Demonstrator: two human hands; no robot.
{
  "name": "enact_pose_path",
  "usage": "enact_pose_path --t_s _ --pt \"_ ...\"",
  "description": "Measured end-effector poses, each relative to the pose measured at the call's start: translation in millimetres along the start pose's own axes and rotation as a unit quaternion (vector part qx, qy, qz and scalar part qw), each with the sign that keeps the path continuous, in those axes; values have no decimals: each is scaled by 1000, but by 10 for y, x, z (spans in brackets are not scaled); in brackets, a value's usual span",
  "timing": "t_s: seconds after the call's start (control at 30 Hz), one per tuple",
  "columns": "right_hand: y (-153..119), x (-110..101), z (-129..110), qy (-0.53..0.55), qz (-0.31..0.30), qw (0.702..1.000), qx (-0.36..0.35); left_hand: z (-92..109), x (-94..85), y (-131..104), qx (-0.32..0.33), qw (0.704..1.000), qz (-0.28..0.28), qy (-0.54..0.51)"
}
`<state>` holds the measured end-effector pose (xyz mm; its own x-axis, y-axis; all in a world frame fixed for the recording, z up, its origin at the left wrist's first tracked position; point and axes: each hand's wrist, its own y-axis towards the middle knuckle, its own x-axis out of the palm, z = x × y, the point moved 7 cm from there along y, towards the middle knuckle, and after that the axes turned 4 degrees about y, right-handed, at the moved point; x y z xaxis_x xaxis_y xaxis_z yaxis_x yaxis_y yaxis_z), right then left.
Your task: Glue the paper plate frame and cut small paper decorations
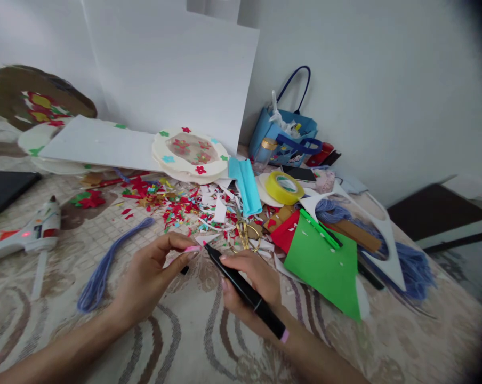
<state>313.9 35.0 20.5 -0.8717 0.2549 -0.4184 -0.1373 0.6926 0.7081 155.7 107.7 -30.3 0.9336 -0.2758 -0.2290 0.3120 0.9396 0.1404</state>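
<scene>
My left hand (151,274) is closed in a pinch on a small pink piece (193,248), too small to tell its material. A black marker (247,292) with a pink tip and pink end lies in my right hand (260,274), held like a pen. Its tip points at the pink piece, very close to it; whether they touch I cannot tell. Below my left fingertips a small black object (184,270), perhaps the marker's cap, is partly visible. Gold-handled scissors (246,234) lie just beyond my right hand among paper scraps (187,205).
At left are a glue gun (37,234) with a red light and a blue yarn bundle (107,266). Right of my hands lie green paper (324,266), a green pen (319,229) and yellow tape (284,188). Behind stand a flower-decorated disc (191,168) and a blue bag (260,128).
</scene>
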Motion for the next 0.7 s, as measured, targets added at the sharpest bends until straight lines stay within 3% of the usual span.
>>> enact_pose_path --t_s 0.43,0.6,0.7 --pt "-18 32 -49 -13 -11 999 -31 -103 23 6 -73 996 -10 -52" --pt "-21 20 -37 -19 13 999 -26 -114 31 12 -97 993 -11 -71" --pt "-11 44 -50 -8 -10 1000 -27 -107 20 15 -98 993 -6 -70"
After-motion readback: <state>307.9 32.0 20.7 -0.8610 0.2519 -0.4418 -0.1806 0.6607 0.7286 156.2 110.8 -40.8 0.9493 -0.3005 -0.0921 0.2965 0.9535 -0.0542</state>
